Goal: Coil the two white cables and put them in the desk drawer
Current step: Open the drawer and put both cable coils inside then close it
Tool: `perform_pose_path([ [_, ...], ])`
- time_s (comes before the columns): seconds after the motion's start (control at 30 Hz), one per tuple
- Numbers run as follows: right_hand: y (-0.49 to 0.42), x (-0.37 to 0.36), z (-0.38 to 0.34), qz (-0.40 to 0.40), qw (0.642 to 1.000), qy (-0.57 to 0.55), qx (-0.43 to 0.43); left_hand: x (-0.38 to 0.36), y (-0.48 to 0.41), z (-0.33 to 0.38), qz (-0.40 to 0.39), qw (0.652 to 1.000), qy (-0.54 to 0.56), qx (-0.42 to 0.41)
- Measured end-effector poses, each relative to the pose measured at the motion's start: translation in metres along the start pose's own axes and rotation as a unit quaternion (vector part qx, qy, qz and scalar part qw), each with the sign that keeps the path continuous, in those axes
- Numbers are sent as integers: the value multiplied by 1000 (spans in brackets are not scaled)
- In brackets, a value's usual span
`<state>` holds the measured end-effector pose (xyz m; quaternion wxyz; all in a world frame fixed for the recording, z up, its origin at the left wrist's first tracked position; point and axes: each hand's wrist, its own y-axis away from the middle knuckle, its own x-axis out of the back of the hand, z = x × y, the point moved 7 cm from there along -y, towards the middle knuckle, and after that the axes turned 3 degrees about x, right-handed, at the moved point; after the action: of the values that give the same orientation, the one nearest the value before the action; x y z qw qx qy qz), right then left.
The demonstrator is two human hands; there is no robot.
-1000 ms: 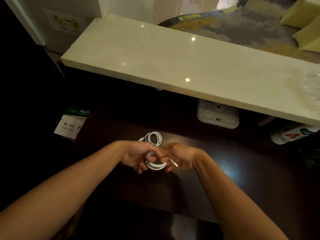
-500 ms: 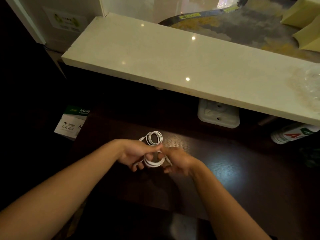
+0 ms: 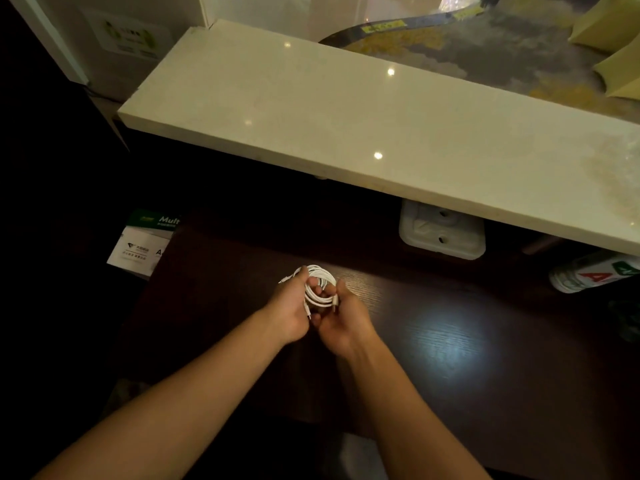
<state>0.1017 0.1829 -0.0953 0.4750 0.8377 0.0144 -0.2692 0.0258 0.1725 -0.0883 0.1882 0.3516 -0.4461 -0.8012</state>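
The left fingers (image 3: 313,284) poke through the middle of a white coil (image 3: 320,289), curled shut on its loops, while the right fingers (image 3: 341,289) pinch the coil's near side, closed on the strands where a plug end (image 3: 335,305) hangs loose. Both the left hand (image 3: 294,308) and the right hand (image 3: 341,322) meet just above the desk (image 3: 433,323), so the coil sits off the wood, between them. Whether this bundle is one cable or both gathered together cannot be told; the loops overlap too closely. To finish the step well, I would judge the loose end needs tucking or wrapping round the loops so they do not spring apart when let go, with the left hand keeping the ring round rather than squashed. The cable looks thin, smooth and springy, lying in several even rings. The desk is dark wood with a fine grain and a pale sheen right of the coil. Beyond the coil runs a glossy cream stone ledge (image 3: 346,116), with a white socket plate (image 3: 441,232) under it. No drawer is in view.
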Motion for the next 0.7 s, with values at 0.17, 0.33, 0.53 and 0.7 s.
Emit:
perform_pose_path([
  [0.17, -14, 7, -15, 12, 983, 180, 27, 10, 5, 20, 6, 982, -189, 5],
  [0.33, -27, 3, -27, 26, 935, 343, 84, 26, -9, 40, 69, 950, -292, -80],
  [0.53, -50, -4, -40, 39, 840, 512, 174, 28, -22, 56, 116, 894, -399, -165],
  [0.7, -63, -8, -44, 66, 756, 615, 214, 21, -25, 70, 185, 779, -549, -239],
])
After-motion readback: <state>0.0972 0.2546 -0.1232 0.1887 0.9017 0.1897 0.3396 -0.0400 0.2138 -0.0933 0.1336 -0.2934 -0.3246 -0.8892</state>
